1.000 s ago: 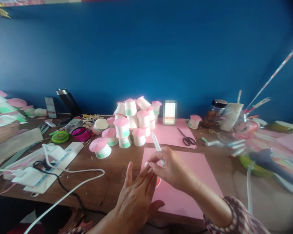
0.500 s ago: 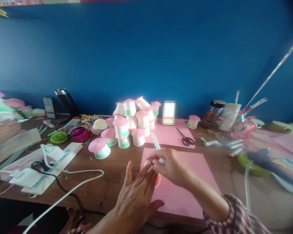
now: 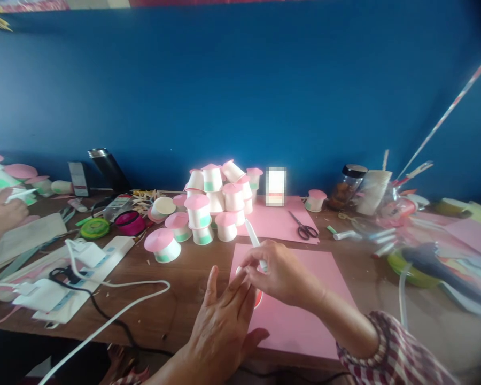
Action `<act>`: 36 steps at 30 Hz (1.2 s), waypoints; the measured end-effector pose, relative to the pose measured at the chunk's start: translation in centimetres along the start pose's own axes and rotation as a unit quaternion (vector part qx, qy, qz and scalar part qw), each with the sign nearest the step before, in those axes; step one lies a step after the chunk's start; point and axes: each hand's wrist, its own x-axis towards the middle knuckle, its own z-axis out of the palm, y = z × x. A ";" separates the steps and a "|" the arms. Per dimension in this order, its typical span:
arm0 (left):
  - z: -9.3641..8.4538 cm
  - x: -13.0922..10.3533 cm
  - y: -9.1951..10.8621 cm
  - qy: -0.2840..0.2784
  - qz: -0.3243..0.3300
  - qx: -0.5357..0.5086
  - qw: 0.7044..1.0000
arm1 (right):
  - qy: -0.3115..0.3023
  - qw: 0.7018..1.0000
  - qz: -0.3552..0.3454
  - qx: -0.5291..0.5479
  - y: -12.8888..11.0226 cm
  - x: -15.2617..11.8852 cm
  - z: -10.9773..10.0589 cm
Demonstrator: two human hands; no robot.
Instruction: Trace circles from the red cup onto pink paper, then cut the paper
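Observation:
My left hand (image 3: 226, 321) lies flat, fingers spread, over a round red-and-white item (image 3: 258, 298) on a pink sheet (image 3: 300, 315). Most of that item is hidden under the hand. Pinched in my right hand (image 3: 274, 272) is a white pen (image 3: 252, 233), tilted with its upper end pointing away; its tip is hidden by my fingers. The right fingertips meet the left ones at the sheet's left part. Beyond them stands a pile of white paper cups with pink paper tops (image 3: 198, 211).
Black scissors (image 3: 304, 227) rest on another pink sheet (image 3: 280, 214). A power strip (image 3: 88, 278) with white cables is at left, near another person's hand (image 3: 4, 214). Markers (image 3: 385, 240), a jar (image 3: 347, 187) and stacked cups (image 3: 373, 191) are at right.
My right hand has shifted very slightly with the pen, and my left hand stays in place. The other person's hand at the far left has moved a little, now showing something white in it.

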 end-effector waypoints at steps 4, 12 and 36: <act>0.0 -0.1 0.0 0.008 0.000 -0.004 1.000 | 0.002 1.000 0.002 0.003 -0.3 0.1 -0.1; -0.3 0.3 0.0 0.002 0.005 0.005 1.000 | -0.011 0.999 -0.003 0.030 -0.3 0.3 -0.1; -1.0 0.9 -0.5 -0.004 0.054 0.068 0.996 | -0.020 0.999 -0.035 -0.032 -0.5 -0.2 -1.1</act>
